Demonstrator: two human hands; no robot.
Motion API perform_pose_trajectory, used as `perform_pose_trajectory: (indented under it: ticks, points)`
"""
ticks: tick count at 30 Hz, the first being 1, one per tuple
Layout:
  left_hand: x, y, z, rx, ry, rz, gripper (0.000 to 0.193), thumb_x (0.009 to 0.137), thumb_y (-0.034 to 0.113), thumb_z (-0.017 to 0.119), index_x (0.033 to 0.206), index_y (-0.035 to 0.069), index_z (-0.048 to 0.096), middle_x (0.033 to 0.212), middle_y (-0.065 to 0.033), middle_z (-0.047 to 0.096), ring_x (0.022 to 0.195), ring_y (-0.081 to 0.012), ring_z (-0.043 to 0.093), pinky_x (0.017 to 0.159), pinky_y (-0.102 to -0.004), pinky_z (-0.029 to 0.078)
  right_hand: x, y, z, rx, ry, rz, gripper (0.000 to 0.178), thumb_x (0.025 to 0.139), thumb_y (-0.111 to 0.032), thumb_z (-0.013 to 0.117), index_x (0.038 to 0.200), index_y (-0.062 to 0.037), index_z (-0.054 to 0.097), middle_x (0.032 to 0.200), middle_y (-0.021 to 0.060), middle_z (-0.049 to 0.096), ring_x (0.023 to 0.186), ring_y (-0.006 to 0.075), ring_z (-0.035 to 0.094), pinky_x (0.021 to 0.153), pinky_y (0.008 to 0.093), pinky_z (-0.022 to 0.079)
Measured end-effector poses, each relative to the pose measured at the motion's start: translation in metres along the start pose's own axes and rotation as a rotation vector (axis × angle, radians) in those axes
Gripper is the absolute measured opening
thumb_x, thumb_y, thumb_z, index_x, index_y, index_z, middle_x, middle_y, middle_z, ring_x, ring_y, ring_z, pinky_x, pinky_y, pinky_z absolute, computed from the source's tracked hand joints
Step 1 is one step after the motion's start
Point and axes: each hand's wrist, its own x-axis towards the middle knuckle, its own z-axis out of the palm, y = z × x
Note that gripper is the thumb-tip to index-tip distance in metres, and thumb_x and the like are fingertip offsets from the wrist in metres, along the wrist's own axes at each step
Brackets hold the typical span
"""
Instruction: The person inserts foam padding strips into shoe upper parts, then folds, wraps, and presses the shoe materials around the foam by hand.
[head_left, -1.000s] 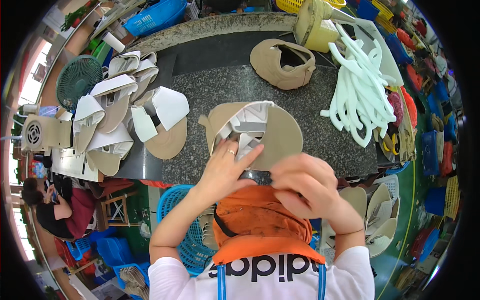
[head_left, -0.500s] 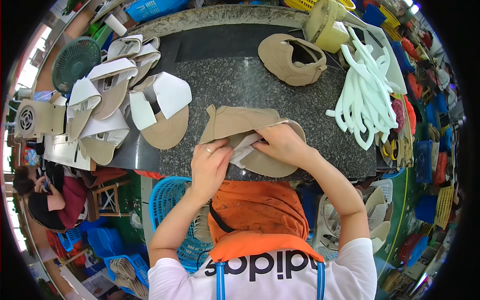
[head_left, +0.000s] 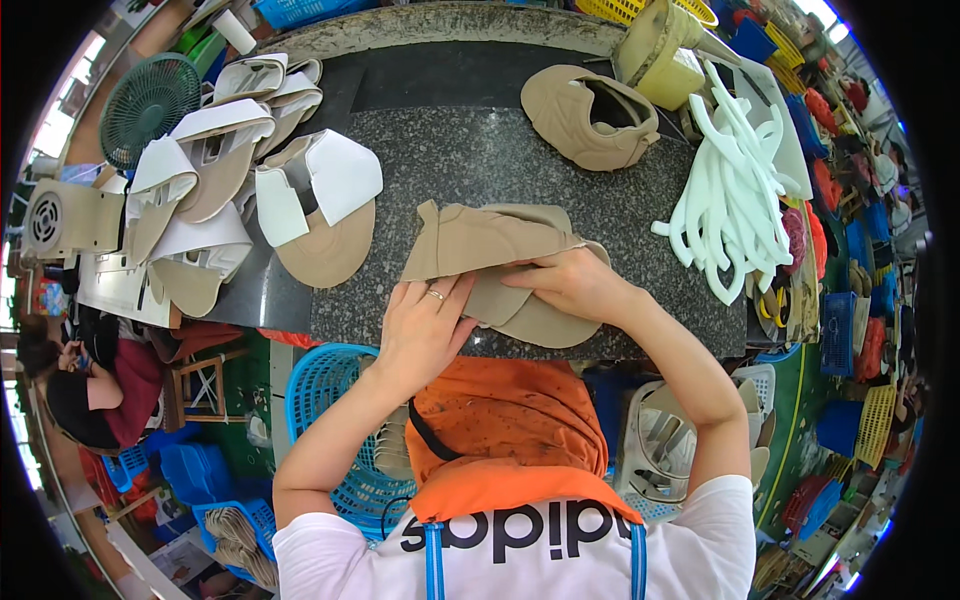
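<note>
Both hands flat on one tan visor
Left hand (head_left: 425, 330) and right hand (head_left: 570, 285) press, fingers spread, on the tan visor (head_left: 490, 265); a finished stack (head_left: 230, 180) lies at ten o'clock and white strips (head_left: 735, 195) wait at two.

two hands (head_left: 425, 330), one green fan (head_left: 147, 103), roughly six white-lined visors (head_left: 320, 205)

Tan fabric visor (head_left: 500, 265), speckled grey granite worktop (head_left: 480, 160), white plastic bands (head_left: 735, 200) — green fan (head_left: 148, 100), blue mesh basket (head_left: 330, 400), orange cap (head_left: 500, 420) — dark-spotted.
</note>
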Motion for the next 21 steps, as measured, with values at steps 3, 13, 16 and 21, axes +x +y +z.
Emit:
perform_pose_trajectory:
  ticks: [3,13,16,21]
  points:
    - [-0.009,-0.007,-0.008,0.039,-0.123,0.120,0.055,0.071,0.019,0.074,0.123,0.012,0.056,0.129,-0.0080,0.050,0.117,-0.0279,0.047,0.092,-0.0409,0.040,-0.007,-0.003,0.000,0.031,-0.091,-0.010,0.020,0.076,-0.008,0.061,0.095,-0.0065,0.067,0.098,0.0084,0.062,0.090,0.0280,0.062,0.077,0.0364,0.050]
    - [0.013,-0.026,-0.044,-0.149,0.240,0.150,0.038,0.076,0.008,0.067,0.114,0.007,0.060,0.115,-0.0108,0.060,0.100,-0.0245,0.058,0.088,-0.0363,0.045,-0.011,-0.036,0.022,-0.164,0.092,-0.173,0.028,0.071,-0.024,0.072,0.093,-0.0081,0.063,0.090,0.0064,0.055,0.074,0.0240,0.055,0.067,0.0362,0.047]
    - [0.036,-0.045,-0.037,-0.619,0.237,-0.298,0.036,0.080,0.007,0.066,0.115,0.005,0.058,0.114,-0.0074,0.061,0.098,-0.0187,0.059,0.087,-0.0339,0.046,-0.021,-0.028,0.012,-0.121,-0.049,-0.193,0.027,0.072,-0.027,0.074,0.086,-0.0072,0.062,0.086,0.0048,0.057,0.081,0.0231,0.054,0.067,0.0334,0.046]
    - [0.051,-0.018,-0.050,-1.589,-0.137,-0.598,0.030,0.079,-0.003,0.067,0.108,0.002,0.059,0.102,-0.0018,0.064,0.092,-0.0112,0.061,0.083,-0.0262,0.049,-0.011,-0.043,-0.011,0.822,0.197,0.395,0.033,0.085,-0.028,0.067,0.105,-0.0025,0.060,0.104,0.0072,0.061,0.098,0.0214,0.057,0.084,0.0347,0.046]
